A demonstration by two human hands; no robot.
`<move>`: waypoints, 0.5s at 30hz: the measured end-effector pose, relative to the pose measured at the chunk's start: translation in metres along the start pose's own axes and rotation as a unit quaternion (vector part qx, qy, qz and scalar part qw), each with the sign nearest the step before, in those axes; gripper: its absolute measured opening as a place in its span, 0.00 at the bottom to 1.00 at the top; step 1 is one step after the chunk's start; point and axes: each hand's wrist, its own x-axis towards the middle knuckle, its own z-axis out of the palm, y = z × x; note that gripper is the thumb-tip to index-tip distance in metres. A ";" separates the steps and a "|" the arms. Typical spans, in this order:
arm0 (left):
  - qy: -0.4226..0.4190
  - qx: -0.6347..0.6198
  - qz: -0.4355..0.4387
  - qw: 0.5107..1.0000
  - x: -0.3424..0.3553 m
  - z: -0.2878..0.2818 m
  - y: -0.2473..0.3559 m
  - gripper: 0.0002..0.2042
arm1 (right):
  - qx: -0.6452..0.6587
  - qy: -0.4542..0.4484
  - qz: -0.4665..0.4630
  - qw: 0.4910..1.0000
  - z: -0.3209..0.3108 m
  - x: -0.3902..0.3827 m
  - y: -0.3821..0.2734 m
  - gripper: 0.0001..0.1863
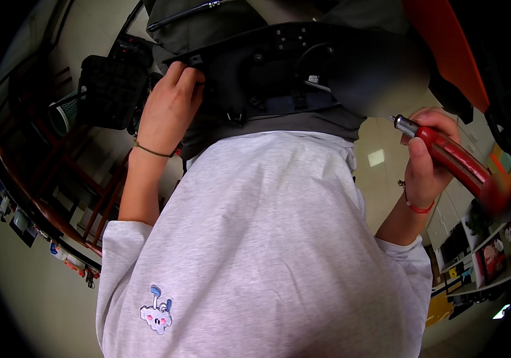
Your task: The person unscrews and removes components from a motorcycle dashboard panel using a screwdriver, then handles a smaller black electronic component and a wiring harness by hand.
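The left hand [169,104] is up at the top of the view, fingers curled over the edge of a black strap-and-buckle harness [267,71] that sits against dark grey fabric. The grip is closed on that black edge, the thumb tucked beside the fingers, and a thin cord bracelet [151,151] circles the wrist below it. Over on the right, the right hand [425,158] is wrapped tight around a red-handled screwdriver [455,158]. Its metal tip points up and left toward the rim of a round black piece [381,71] of the harness and stops just beside it; whether it touches cannot be told. The red handle runs down and to the right, out past the palm, and blurs at its far end. A red string bracelet [418,207] rings that wrist.

Between the two arms, filling the lower middle of the view, is a light grey T-shirt [267,238] with a small embroidered cloud patch [156,311] near its lower left. To the left of the left hand sits a black mesh object [109,89], and beyond it curve reddish wooden rails [40,191]. At far right, shelves [482,262] hold colourful items, too small to make out.
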 end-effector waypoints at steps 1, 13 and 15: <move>0.000 -0.008 -0.002 1.000 0.000 0.000 0.000 0.08 | -0.005 -0.001 0.001 1.000 0.002 -0.001 0.000 0.17; -0.057 -0.222 0.001 0.973 0.004 0.003 0.032 0.11 | -0.069 -0.086 -0.063 0.992 0.017 -0.009 -0.016 0.19; -0.102 -0.238 0.005 0.966 0.011 0.005 0.038 0.11 | -0.097 -0.106 -0.093 0.985 0.017 -0.009 -0.021 0.18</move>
